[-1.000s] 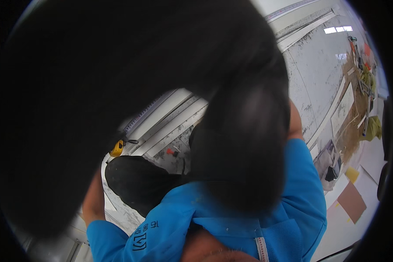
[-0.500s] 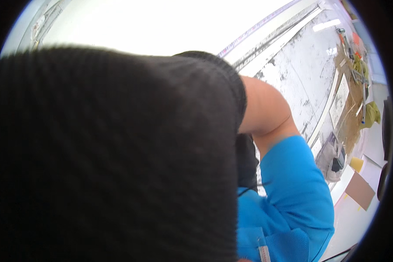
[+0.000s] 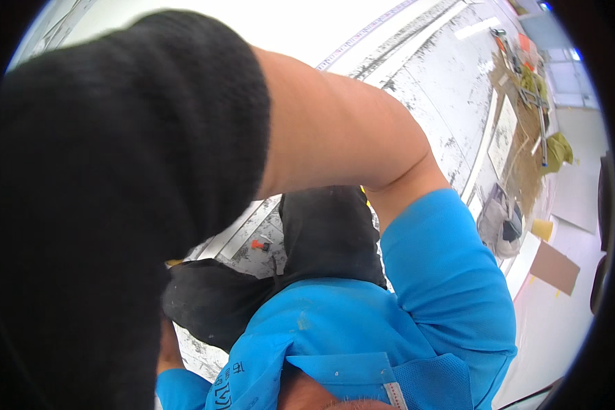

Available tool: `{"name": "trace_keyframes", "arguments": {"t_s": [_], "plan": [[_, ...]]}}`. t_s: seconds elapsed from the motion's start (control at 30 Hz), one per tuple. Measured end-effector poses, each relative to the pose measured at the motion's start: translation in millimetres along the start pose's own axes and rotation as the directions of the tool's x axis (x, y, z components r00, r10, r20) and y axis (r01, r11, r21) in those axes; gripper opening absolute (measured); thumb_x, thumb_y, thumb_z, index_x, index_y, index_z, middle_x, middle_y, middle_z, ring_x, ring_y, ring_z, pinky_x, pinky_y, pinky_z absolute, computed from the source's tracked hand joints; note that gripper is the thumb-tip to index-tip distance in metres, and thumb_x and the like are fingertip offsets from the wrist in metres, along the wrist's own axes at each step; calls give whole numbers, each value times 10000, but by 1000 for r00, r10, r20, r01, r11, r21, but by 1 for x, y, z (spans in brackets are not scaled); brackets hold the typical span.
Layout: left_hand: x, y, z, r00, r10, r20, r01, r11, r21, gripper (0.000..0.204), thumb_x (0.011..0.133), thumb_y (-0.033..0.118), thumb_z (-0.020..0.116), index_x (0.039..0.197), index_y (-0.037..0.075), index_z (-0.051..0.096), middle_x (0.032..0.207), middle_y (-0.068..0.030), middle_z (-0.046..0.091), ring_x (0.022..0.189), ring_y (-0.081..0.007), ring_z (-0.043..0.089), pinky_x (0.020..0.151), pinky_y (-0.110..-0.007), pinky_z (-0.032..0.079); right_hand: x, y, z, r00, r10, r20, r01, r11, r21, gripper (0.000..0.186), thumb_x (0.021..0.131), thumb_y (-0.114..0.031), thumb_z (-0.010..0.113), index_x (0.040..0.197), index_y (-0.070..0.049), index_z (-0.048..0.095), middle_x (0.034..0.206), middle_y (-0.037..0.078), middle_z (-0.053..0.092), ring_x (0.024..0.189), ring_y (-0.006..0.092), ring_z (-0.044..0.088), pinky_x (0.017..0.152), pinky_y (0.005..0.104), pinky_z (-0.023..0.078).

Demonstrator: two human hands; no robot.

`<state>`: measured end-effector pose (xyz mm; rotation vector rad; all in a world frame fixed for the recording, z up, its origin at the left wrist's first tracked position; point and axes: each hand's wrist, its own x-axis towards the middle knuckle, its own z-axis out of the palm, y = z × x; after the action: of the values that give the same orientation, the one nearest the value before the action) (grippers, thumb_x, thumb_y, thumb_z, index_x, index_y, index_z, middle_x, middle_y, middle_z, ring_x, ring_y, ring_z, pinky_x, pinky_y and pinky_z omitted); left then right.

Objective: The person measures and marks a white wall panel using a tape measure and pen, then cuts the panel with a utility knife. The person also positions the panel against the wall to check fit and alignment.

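Note:
My right arm, in a blue short sleeve (image 3: 451,253), bends across the head view with its bare elbow and upper forearm showing. A black knit arm covering (image 3: 130,137), close to the camera, fills much of the left side. No fingers of my right hand show. Of my left arm only a sliver of forearm (image 3: 168,348) and a blue sleeve appear at the lower left; the black covering hides the rest, hand included. Below me are my bent legs in black trousers (image 3: 331,232). A small orange-and-black object (image 3: 260,244) lies on the smudged floor beside them.
A large white surface (image 3: 294,24) spans the top, edged by a purple marked strip (image 3: 365,34). To the right lie a metal pole (image 3: 544,137), an olive cloth or bag (image 3: 558,152), a grey bag (image 3: 495,222), a yellow roll (image 3: 542,229) and a brown board (image 3: 555,268).
The black-covered forearm has shifted left and uncovered more bare arm, my trousers and shirt, and the orange-and-black object. The background has slid slightly left.

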<state>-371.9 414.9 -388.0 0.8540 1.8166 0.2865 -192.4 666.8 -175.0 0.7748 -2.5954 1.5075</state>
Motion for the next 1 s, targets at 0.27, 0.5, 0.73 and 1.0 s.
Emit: {"name": "trace_keyframes", "arguments": {"t_s": [0.27, 0.5, 0.73, 1.0], "plan": [[20, 52, 14, 1000, 13, -26, -11, 996, 85, 400, 922, 327, 519, 740, 10, 682, 627, -101, 636, 573, -195, 594, 592, -313, 468, -28, -30, -27, 1000, 10, 27, -8, 998, -58, 260, 912, -255, 601, 1058, -41, 624, 1029, 106, 646, 967, 196, 633, 803, 323, 537], [6, -3, -13, 997, 31, -74, -21, 991, 129, 367, 912, 318, 529, 756, 18, 671, 620, -93, 632, 568, -200, 611, 570, -336, 471, -42, -50, -82, 1000, -2, -25, 0, 995, -104, 259, 906, -263, 609, 1043, -45, 626, 1007, 104, 650, 954, 198, 635, 786, 321, 542], [-26, -152, -60, 985, -145, -94, 142, 989, -48, 309, 896, 282, 568, 722, 41, 654, 595, -65, 611, 521, -152, 581, 518, -309, 453, -86, 10, -185, 904, -118, -411, 207, 962, 180, 168, 918, -191, 601, 968, -30, 600, 948, 115, 627, 1000, 227, 633, 768, 325, 564], [-76, -138, -67, 944, -322, -72, 310, 940, -140, 313, 905, 261, 566, 705, 29, 632, 610, -49, 601, 530, -144, 564, 547, -303, 455, -196, 69, -112, 549, 399, -734, -19, 884, 466, 291, 891, -341, 626, 975, -75, 545, 855, 46, 547, 785, 168, 534, 703, 277, 458]]}}
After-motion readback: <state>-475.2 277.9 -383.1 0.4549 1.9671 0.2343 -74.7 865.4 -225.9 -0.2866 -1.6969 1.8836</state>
